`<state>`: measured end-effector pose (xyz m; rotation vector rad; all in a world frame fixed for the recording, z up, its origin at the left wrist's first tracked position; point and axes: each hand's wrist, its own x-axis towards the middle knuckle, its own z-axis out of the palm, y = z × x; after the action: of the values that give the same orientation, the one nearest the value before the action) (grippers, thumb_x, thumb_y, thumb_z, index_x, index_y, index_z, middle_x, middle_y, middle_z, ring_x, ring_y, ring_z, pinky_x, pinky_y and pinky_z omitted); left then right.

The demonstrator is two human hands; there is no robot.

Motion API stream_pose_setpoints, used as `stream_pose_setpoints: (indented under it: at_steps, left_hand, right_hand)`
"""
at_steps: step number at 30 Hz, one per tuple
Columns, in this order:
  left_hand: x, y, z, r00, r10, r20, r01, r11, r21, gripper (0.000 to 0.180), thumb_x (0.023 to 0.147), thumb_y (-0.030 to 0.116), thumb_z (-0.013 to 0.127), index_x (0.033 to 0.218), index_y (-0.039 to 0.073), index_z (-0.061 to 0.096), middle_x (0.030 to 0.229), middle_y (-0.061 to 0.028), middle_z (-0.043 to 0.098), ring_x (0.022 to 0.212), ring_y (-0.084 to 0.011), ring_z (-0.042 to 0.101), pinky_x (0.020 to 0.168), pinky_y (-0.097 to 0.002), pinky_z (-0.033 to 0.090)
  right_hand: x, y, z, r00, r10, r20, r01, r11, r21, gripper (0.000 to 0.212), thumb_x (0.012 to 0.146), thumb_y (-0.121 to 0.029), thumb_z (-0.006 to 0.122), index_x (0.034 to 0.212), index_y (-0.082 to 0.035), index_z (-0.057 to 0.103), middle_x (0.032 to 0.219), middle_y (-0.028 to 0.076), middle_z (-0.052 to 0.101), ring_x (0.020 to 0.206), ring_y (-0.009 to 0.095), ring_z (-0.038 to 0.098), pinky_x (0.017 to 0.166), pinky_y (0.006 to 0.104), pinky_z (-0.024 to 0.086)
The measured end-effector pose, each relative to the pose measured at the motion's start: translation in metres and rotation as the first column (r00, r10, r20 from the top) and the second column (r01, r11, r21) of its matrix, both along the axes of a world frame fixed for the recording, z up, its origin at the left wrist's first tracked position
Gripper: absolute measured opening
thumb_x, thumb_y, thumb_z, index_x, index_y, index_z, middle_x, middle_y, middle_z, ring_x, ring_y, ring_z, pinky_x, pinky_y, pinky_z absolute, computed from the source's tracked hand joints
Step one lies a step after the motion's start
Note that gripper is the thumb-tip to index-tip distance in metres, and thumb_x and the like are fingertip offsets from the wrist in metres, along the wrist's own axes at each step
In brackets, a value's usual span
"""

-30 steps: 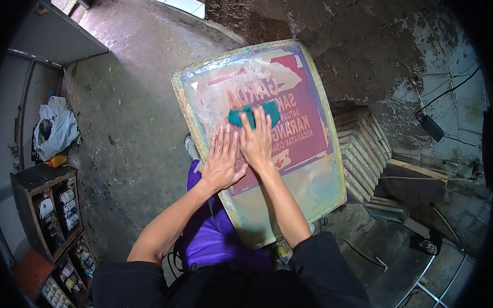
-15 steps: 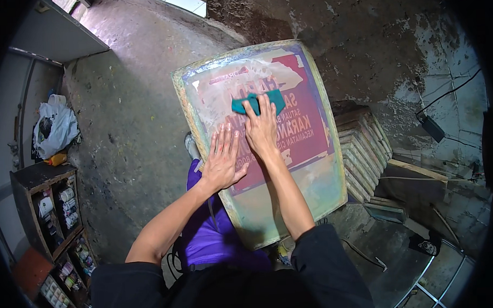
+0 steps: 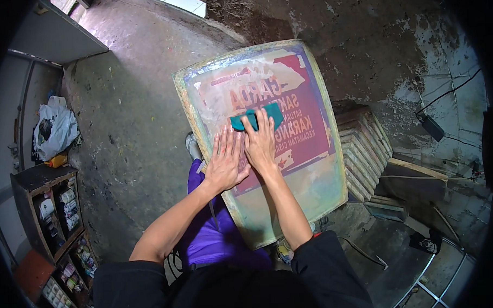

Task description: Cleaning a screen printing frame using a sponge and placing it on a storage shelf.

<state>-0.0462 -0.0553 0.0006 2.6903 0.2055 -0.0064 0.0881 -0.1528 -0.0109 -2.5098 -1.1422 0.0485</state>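
Note:
A large screen-printing frame (image 3: pixel 307 179) is tilted in front of me, its mesh carrying a dark red stencil with mirrored lettering and pale, peeled-looking patches near the top and left. My right hand (image 3: pixel 261 145) presses a folded dark green cloth (image 3: pixel 270 116) onto the stencil, with fingers over the cloth; the thumb's grip is hard to see. Just to its left, my left hand (image 3: pixel 224 161) lies flat on the mesh, fingers stretched out and holding nothing. The two hands are nearly touching.
Right of the frame leans a stack of similar frames (image 3: pixel 363 155). A shelf of small containers (image 3: pixel 47 210) stands at the left, below a white plastic bag (image 3: pixel 55 128). A black adapter with a cable (image 3: pixel 433 128) lies at the far right.
My right hand has drawn the green cloth down toward me, uncovering more mirrored letters above it. My left hand stays nearly in place on the mesh.

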Motion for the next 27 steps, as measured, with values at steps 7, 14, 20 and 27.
stream_pose_setpoints:
  at_steps: [7, 14, 20, 27]
  left_hand:
    - [0.000, -0.002, 0.001, 0.999, 0.009, 0.036, -0.008, 0.999, -0.039, 0.096, 0.092, 0.051, 0.061, 0.158, -0.012, 0.030, 0.167, -0.0369, 0.015, 0.158, -0.0496, 0.009, 0.129, -0.0581, 0.007]
    - [0.000, -0.002, -0.002, 0.999, 0.018, 0.027, -0.017, 0.998, -0.055, 0.096, 0.092, 0.051, 0.061, 0.158, -0.012, 0.030, 0.167, -0.0370, 0.015, 0.159, -0.0495, 0.008, 0.129, -0.0584, 0.006]
    - [0.002, 0.000, 0.001, 1.000, -0.003, 0.014, 0.003, 1.000, -0.020, 0.097, 0.091, 0.051, 0.062, 0.158, -0.012, 0.029, 0.167, -0.0370, 0.015, 0.159, -0.0495, 0.008, 0.129, -0.0585, 0.006]
    - [-0.003, -0.003, 0.001, 0.999, 0.005, 0.039, -0.003, 0.998, -0.060, 0.098, 0.090, 0.050, 0.063, 0.158, -0.012, 0.028, 0.167, -0.0368, 0.014, 0.159, -0.0497, 0.008, 0.129, -0.0586, 0.006]
  right_hand:
    - [0.007, 0.006, 0.001, 0.999, -0.041, 0.026, 0.041, 0.999, 0.005, 0.052, 0.091, -0.003, 0.063, 0.142, -0.013, 0.059, 0.151, 0.025, 0.045, 0.149, 0.045, 0.035, 0.123, 0.0604, 0.027]
    - [0.018, 0.017, 0.003, 0.998, -0.053, 0.044, 0.052, 0.999, 0.012, 0.051, 0.091, -0.003, 0.061, 0.141, -0.011, 0.060, 0.152, 0.025, 0.045, 0.149, 0.045, 0.035, 0.123, 0.0612, 0.025]
    - [0.002, 0.002, 0.000, 0.998, -0.052, -0.024, 0.052, 0.999, -0.017, 0.052, 0.090, -0.003, 0.061, 0.142, -0.010, 0.060, 0.153, 0.026, 0.044, 0.150, 0.044, 0.033, 0.123, 0.0622, 0.024]
    - [0.002, 0.009, 0.002, 0.998, -0.049, 0.042, 0.048, 0.998, 0.041, 0.053, 0.089, -0.002, 0.062, 0.141, -0.014, 0.060, 0.150, 0.025, 0.045, 0.145, 0.045, 0.040, 0.121, 0.0614, 0.029]
